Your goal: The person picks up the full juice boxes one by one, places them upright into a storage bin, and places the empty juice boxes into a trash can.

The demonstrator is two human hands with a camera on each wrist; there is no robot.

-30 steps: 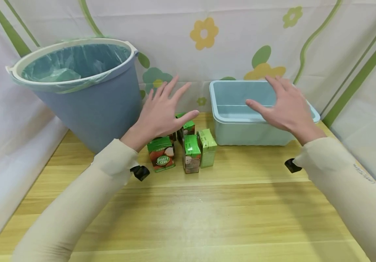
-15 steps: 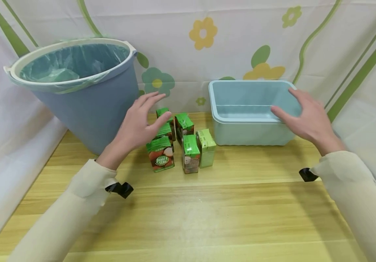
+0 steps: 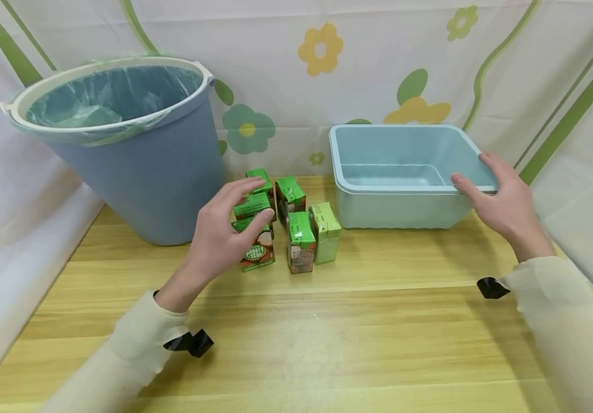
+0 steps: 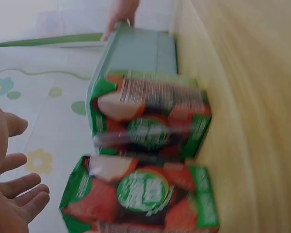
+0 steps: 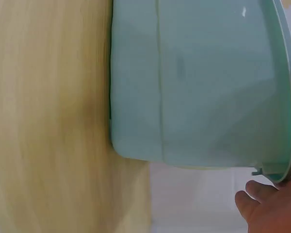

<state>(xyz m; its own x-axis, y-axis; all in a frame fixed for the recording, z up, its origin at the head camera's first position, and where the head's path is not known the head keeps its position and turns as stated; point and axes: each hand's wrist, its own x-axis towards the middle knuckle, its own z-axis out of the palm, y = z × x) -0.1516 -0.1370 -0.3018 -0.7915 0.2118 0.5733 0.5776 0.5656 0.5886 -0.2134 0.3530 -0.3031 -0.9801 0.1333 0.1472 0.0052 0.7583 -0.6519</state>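
My left hand (image 3: 219, 232) hovers with parted, curved fingers over the left group of small green-topped drink cartons (image 3: 253, 205). In the left wrist view its fingers are apart from the red-and-green drink carton (image 4: 140, 191). Right of this group stand another green-topped carton (image 3: 301, 242) and a pale green carton (image 3: 326, 232). My right hand (image 3: 508, 206) grips the front right corner of a light blue plastic storage box (image 3: 399, 209), thumb over the inner side of the rim. The right wrist view shows fingers (image 5: 254, 199) outside that corner.
A tall blue trash bin (image 3: 146, 172) with a green plastic liner stands at the left, close beside the cartons. Behind everything hangs a white flowered cloth (image 3: 275, 69). Bare wooden tabletop (image 3: 317, 344) lies in front.
My left hand has come down and back toward the front cartons, uncovering those behind. My right hand has moved right and down from above the storage box onto its corner.
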